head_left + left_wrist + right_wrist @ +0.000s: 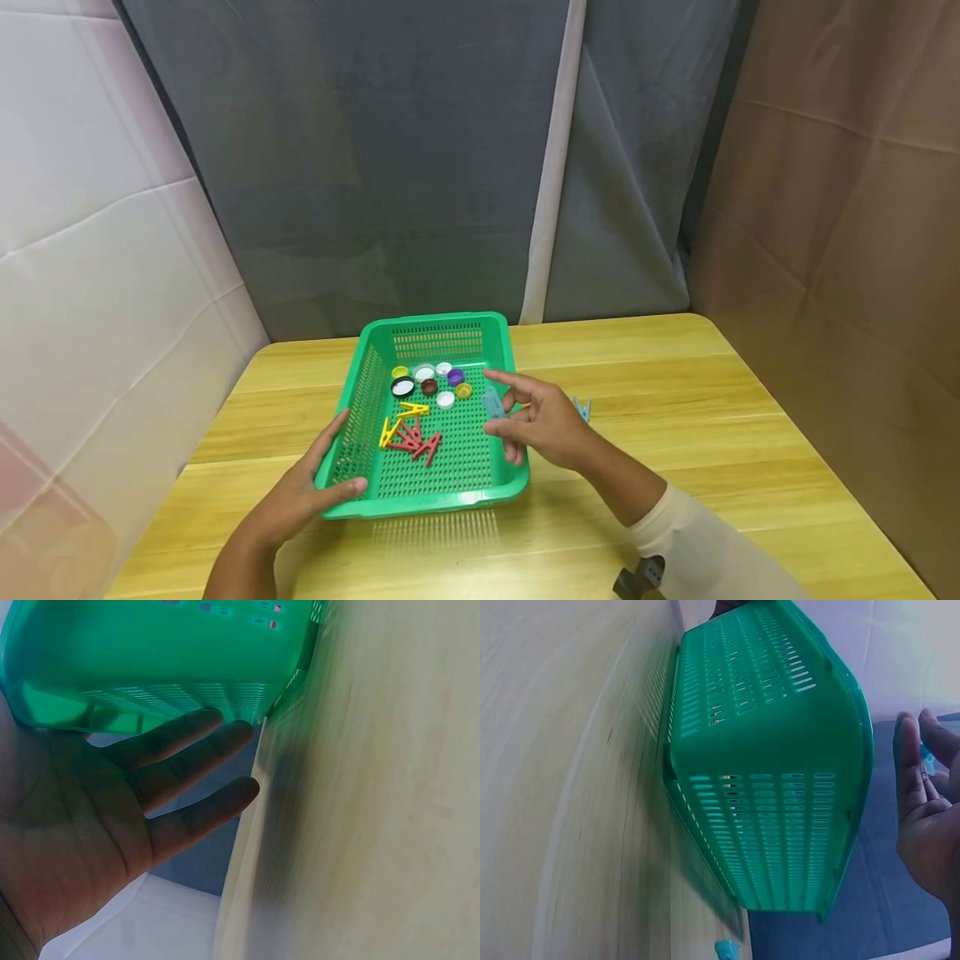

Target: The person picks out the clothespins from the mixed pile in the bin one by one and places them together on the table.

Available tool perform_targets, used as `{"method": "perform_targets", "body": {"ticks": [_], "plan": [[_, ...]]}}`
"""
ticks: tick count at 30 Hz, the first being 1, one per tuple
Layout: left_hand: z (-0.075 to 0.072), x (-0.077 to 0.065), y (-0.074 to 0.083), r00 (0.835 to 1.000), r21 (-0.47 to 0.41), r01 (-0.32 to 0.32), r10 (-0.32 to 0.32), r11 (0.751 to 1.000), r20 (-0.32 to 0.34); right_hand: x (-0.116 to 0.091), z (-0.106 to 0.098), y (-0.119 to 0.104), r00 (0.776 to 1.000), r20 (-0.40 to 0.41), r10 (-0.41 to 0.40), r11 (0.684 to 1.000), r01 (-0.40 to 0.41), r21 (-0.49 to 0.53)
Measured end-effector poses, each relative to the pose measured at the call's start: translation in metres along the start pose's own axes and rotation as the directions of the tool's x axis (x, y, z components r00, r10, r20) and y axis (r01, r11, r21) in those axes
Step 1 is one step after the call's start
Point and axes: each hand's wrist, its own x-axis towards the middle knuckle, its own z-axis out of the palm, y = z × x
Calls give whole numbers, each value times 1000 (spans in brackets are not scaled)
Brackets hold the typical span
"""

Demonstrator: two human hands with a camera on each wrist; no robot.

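A green plastic basket (420, 505) stands on the wooden table. My left hand (303, 492) rests at its near left corner, thumb over the rim; in the left wrist view three straight fingers (187, 750) extend along its outside. Above the basket's right side, my right hand (543, 421) pinches a light-blue clothespin (493, 403), its index finger extended. Inside the basket lie yellow clothespins (412, 409) and several red clothespins (428, 448) in a cluster, at the near left. Several bottle caps lie farther back, among them a purple cap (455, 377) and a black-rimmed cap (402, 387).
Another blue clothespin (582, 408) lies on the table (720, 467) to the right of the basket, partly behind the right hand. A grey curtain (375, 167) hangs beyond the back edge, a white cloth (97, 250) on the left and a brown cloth (840, 233) on the right.
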Motion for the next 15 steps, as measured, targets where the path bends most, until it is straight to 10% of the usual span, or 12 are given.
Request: {"method": "perform_targets", "body": {"ticks": [15], "plan": [[0, 0, -1, 1000, -11, 2, -2, 1000, 11, -7, -14, 1, 996, 79, 50, 999, -48, -24]]}}
